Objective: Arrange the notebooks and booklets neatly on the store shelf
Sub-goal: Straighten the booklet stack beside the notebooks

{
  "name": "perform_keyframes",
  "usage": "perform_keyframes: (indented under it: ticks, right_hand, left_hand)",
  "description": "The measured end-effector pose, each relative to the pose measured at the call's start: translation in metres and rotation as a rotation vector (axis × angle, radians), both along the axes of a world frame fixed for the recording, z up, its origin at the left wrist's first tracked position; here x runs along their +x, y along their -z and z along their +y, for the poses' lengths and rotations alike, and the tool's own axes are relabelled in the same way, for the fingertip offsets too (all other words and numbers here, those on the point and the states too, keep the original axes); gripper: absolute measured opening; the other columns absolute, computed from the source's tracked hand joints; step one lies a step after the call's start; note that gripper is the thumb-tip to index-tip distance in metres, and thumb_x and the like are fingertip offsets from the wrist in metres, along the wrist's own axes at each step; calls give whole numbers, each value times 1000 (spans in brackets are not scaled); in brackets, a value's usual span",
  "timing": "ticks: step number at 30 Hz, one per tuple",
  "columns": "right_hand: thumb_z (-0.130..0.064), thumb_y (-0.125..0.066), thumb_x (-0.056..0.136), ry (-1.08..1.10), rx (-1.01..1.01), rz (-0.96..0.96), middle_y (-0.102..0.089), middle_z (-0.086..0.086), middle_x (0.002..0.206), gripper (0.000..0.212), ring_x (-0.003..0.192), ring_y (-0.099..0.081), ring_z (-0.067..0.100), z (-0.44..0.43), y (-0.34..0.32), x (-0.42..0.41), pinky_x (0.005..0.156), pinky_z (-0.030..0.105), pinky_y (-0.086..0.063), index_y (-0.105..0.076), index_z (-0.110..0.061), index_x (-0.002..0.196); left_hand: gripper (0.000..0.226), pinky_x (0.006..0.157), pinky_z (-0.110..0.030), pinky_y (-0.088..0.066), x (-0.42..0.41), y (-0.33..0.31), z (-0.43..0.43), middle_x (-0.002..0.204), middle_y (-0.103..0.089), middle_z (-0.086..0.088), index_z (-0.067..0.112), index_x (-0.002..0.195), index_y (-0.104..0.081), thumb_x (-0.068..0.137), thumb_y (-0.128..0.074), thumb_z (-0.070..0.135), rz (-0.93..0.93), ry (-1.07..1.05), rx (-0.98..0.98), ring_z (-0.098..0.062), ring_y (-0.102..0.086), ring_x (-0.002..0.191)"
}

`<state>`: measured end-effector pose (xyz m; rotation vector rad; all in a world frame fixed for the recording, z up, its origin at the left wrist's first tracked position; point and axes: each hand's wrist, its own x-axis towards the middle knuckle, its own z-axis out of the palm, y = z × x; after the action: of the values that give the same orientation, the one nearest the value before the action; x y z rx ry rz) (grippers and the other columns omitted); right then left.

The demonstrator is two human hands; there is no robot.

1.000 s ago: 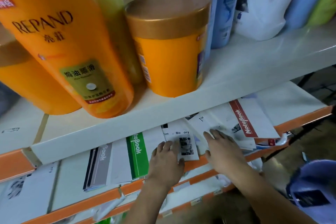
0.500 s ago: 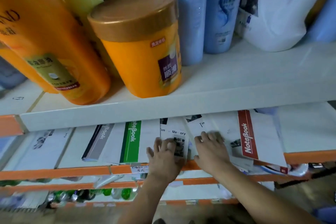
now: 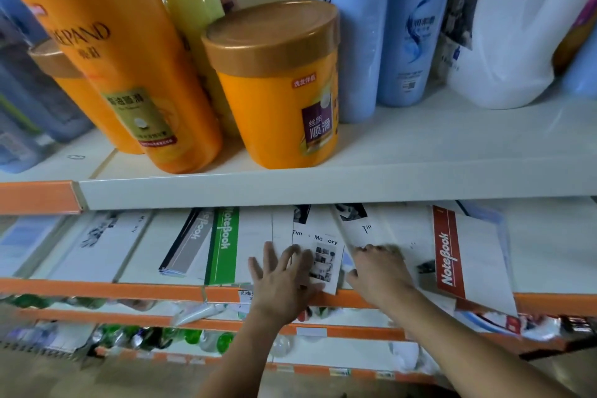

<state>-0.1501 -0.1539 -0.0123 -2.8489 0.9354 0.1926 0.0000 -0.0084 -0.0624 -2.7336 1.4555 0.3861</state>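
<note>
Left hand (image 3: 284, 278): fingers spread, flat on the "Time Memory" booklet (image 3: 319, 255) at the shelf lip (image 3: 129, 290). Right hand (image 3: 379, 271): fingers flat on the skewed booklet (image 3: 371, 233) just right of it, long axis tilted leftward; right hand nearer

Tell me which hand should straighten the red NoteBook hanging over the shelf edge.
Right, probably. The right hand lies flat beside the tilted red NoteBook; the left hand rests farther away on the Time Memory booklet.

I see soft, even light, glare on the orange bottle (image 3: 106, 52), curved wide-angle edges, and blurred right hand (image 3: 378, 271).
</note>
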Motion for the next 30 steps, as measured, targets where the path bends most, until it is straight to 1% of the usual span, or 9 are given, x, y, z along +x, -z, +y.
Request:
perform_keyframes:
  ticks: [4,7,9,12,17,20,24,27,30]
  right_hand:
    - [-34,-45,91,-15,-16,17,-69,4,96,30,84,-64,24,11,0,10,90,41,-46,-65,-18,107]
    - [-32,-46,92,-13,32,0,-66,5,99,28,82,-59,24,25,-4,21,78,37,-46,-65,-16,106]
    - [-29,-47,93,0,81,-10,-62,7,99,26,85,-59,25,35,-8,31,68,33,-43,-65,-13,104]
    - [-28,-48,92,13,121,-4,-60,8,103,25,93,-60,27,48,-14,47,67,32,-41,-64,-11,101]
    - [-26,-46,90,-5,148,9,-54,6,93,15,84,-57,25,78,-16,73,65,33,-44,-54,-14,88]
    - [-30,-47,90,-2,151,1,-60,8,101,24,92,-59,28,95,-12,90,74,37,-51,-62,-13,99]
    - [-31,-48,94,18,134,-3,-61,10,110,29,102,-59,28,115,-7,109,79,38,-50,-65,-12,108]
    - [-31,-47,96,43,106,-20,-62,10,114,29,107,-58,27,121,-4,114,82,38,-51,-63,-13,113]
    - [-34,-45,99,26,132,-36,-62,6,119,31,112,-55,25,121,3,112,90,39,-52,-60,-15,118]
  left_hand:
    - [57,117,-70,3,23,-2,14,165,-12,20,44,151,-19,99,-17,68,-16,9,-32,-36,12,154]
    - [52,117,-70,9,42,-7,25,165,-12,20,45,150,-20,102,-9,62,-31,-46,-38,-37,14,153]
    - [62,116,-69,14,55,-12,34,167,-7,20,45,153,-17,97,1,64,-39,-65,-2,-39,17,152]
    - [82,114,-68,19,71,-14,45,166,-1,23,45,156,-13,80,11,64,-53,-52,34,-39,20,152]
    - [56,114,-69,20,93,-10,57,165,-6,25,41,157,-17,102,-16,56,-68,-24,-6,-37,16,153]
    - [47,115,-69,15,105,-8,64,168,-7,15,44,148,-31,102,-30,51,-67,-11,17,-40,15,153]
    - [50,121,-58,12,103,-10,65,170,-3,0,39,144,-42,102,-25,59,-23,50,-23,-33,14,155]
    - [53,124,-55,8,98,-15,66,168,-10,0,29,149,-40,104,-25,54,59,78,-60,-28,12,155]
    - [53,124,-53,8,98,-19,65,166,-17,2,29,145,-46,105,-23,54,146,58,-93,-25,12,155]
